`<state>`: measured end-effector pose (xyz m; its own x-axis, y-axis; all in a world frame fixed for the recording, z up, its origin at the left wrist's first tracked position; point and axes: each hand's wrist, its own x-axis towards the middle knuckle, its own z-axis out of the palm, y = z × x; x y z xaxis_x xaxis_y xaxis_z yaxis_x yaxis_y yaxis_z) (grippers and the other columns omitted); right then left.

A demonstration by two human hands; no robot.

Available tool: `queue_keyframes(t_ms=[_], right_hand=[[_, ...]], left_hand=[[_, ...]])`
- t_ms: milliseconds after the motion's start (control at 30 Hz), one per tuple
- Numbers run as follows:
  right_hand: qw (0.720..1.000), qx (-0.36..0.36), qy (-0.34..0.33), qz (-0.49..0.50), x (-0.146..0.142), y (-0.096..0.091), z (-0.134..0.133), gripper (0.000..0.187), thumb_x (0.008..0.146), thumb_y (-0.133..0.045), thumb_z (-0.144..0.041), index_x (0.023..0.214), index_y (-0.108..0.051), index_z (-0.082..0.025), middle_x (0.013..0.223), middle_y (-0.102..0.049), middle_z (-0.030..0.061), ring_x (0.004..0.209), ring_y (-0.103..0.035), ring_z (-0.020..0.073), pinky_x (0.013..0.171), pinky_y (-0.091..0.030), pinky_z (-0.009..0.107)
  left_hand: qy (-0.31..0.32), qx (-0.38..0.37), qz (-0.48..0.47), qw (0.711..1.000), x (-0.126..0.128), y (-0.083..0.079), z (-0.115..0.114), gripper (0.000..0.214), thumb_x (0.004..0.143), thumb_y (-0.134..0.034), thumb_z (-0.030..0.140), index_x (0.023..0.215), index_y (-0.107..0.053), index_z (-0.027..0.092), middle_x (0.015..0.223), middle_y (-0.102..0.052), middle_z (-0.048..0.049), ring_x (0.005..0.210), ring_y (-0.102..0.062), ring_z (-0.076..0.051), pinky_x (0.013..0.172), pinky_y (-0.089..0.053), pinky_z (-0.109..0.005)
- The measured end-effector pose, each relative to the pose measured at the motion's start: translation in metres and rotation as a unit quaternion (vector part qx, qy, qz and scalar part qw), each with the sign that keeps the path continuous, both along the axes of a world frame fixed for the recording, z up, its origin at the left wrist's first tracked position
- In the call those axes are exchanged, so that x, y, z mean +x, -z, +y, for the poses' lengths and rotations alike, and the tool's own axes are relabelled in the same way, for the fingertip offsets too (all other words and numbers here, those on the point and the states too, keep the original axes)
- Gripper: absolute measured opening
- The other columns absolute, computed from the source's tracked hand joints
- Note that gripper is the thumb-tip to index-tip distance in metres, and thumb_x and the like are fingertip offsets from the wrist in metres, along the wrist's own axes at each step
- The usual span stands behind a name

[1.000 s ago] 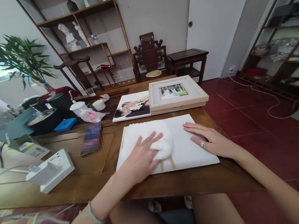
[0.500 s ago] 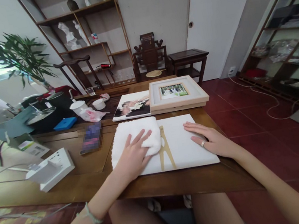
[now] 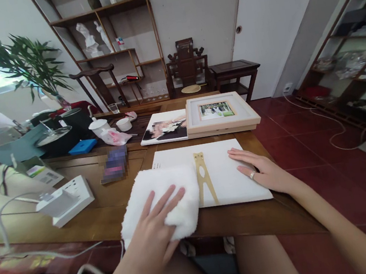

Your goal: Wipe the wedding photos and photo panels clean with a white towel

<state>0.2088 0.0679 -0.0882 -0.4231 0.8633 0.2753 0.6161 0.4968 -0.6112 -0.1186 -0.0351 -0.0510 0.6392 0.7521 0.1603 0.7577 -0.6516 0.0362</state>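
A flat white panel or book lies near the table's front edge, with a tan A-shaped figure on its face and tiny print at its upper left. My left hand rests palm down on a fluffy white cloth, its fingers spread and straight. The cloth covers the panel's lower left part and hangs past its left and front edges. With fingers stretched out, my right hand lies flat over the panel's right edge and wears a ring. Nothing shows in its grasp.
Behind the panel are a pale wooden frame and a photo print. To the left stand a white power strip with cables, a blurred dark item, a blue box, white cups and a black pot.
My left hand has slid the cloth toward me and to the left, baring the panel's upper left and the whole tan figure. My right hand stays on the panel's right side.
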Motion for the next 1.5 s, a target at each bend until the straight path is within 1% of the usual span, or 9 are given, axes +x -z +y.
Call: queue_keyframes(t_ms=[100, 267, 500, 633, 767, 867, 1167, 1333, 1500], right_hand=[[1.0, 0.001, 0.002, 0.005, 0.0, 0.0, 0.0, 0.042, 0.09, -0.046, -0.035, 0.131, -0.051, -0.028, 0.143, -0.045, 0.0026, 0.134, -0.037, 0.0247, 0.112, -0.028, 0.048], [1.0, -0.007, 0.002, -0.002, 0.0, -0.001, 0.0, 0.042, 0.091, -0.045, -0.036, 0.132, -0.05, -0.026, 0.143, -0.044, 0.0031, 0.134, -0.036, 0.024, 0.113, -0.028, 0.047], [1.0, -0.011, 0.001, -0.002, 0.0, -0.001, 0.0, 0.043, 0.091, -0.045, -0.036, 0.132, -0.05, -0.025, 0.144, -0.044, 0.0041, 0.135, -0.035, 0.0238, 0.113, -0.027, 0.048], [1.0, -0.003, -0.003, 0.011, 0.001, -0.001, 0.001, 0.042, 0.09, -0.046, -0.035, 0.131, -0.051, -0.027, 0.143, -0.045, 0.0035, 0.134, -0.037, 0.0253, 0.112, -0.028, 0.05], [1.0, -0.004, -0.003, 0.01, 0.001, -0.001, 0.001, 0.042, 0.09, -0.046, -0.035, 0.131, -0.051, -0.028, 0.143, -0.045, 0.0029, 0.134, -0.037, 0.0248, 0.112, -0.029, 0.049], [1.0, -0.003, -0.002, 0.012, 0.0, -0.001, 0.0, 0.042, 0.09, -0.046, -0.035, 0.131, -0.05, -0.028, 0.143, -0.045, 0.0027, 0.134, -0.037, 0.0252, 0.112, -0.029, 0.05], [1.0, -0.002, -0.001, 0.002, 0.0, -0.002, 0.0, 0.043, 0.091, -0.045, -0.036, 0.132, -0.049, -0.027, 0.143, -0.044, 0.003, 0.134, -0.037, 0.0251, 0.112, -0.029, 0.049], [1.0, -0.003, -0.001, 0.01, 0.0, -0.002, -0.001, 0.042, 0.09, -0.046, -0.037, 0.132, -0.05, -0.029, 0.143, -0.044, 0.0019, 0.134, -0.036, 0.0255, 0.111, -0.029, 0.05], [1.0, -0.006, 0.002, 0.006, 0.0, -0.002, -0.001, 0.043, 0.09, -0.046, -0.037, 0.132, -0.049, -0.03, 0.143, -0.044, 0.001, 0.134, -0.036, 0.0259, 0.112, -0.029, 0.05]], left_hand=[[-0.022, -0.031, 0.03, 0.999, -0.004, -0.011, 0.017, 0.023, 0.081, -0.046, 0.015, 0.075, -0.068, 0.02, 0.149, -0.029, -0.0021, 0.138, -0.023, -0.029, 0.11, -0.019, -0.058], [-0.05, -0.049, 0.068, 0.995, -0.006, -0.024, 0.056, 0.027, 0.089, -0.042, 0.024, 0.082, -0.067, 0.018, 0.149, -0.031, -0.0033, 0.139, -0.023, -0.027, 0.11, -0.023, -0.056], [-0.059, -0.035, 0.05, 0.996, -0.004, -0.019, 0.109, 0.035, 0.095, -0.035, 0.035, 0.106, -0.063, 0.017, 0.147, -0.035, -0.0069, 0.138, -0.024, -0.026, 0.109, -0.023, -0.055], [-0.062, -0.024, 0.051, 0.997, -0.002, -0.017, 0.121, 0.038, 0.095, -0.034, 0.038, 0.109, -0.062, 0.016, 0.145, -0.037, -0.0082, 0.138, -0.025, -0.027, 0.108, -0.024, -0.056], [-0.063, -0.016, 0.066, 0.996, -0.003, -0.017, 0.107, 0.032, 0.093, -0.039, 0.033, 0.096, -0.067, 0.017, 0.148, -0.032, -0.006, 0.138, -0.024, -0.027, 0.109, -0.024, -0.056], [-0.055, -0.017, 0.077, 0.995, -0.007, -0.017, 0.084, 0.027, 0.09, -0.045, 0.027, 0.082, -0.069, 0.018, 0.149, -0.029, -0.0034, 0.138, -0.023, -0.027, 0.11, -0.022, -0.055], [-0.014, -0.019, 0.055, 0.998, -0.017, -0.014, 0.021, 0.026, 0.081, -0.047, 0.015, 0.064, -0.066, 0.019, 0.151, -0.025, -0.0006, 0.139, -0.019, -0.028, 0.113, -0.014, -0.054], [0.016, -0.017, 0.028, 0.999, -0.025, -0.009, 0.008, 0.025, 0.079, -0.051, 0.016, 0.058, -0.064, 0.02, 0.151, -0.025, 0.0033, 0.14, -0.018, -0.028, 0.115, -0.01, -0.053], [0.02, -0.022, 0.039, 0.999, -0.026, -0.007, 0.012, 0.022, 0.078, -0.052, 0.017, 0.061, -0.065, 0.021, 0.151, -0.025, 0.0033, 0.14, -0.018, -0.028, 0.115, -0.01, -0.053]])
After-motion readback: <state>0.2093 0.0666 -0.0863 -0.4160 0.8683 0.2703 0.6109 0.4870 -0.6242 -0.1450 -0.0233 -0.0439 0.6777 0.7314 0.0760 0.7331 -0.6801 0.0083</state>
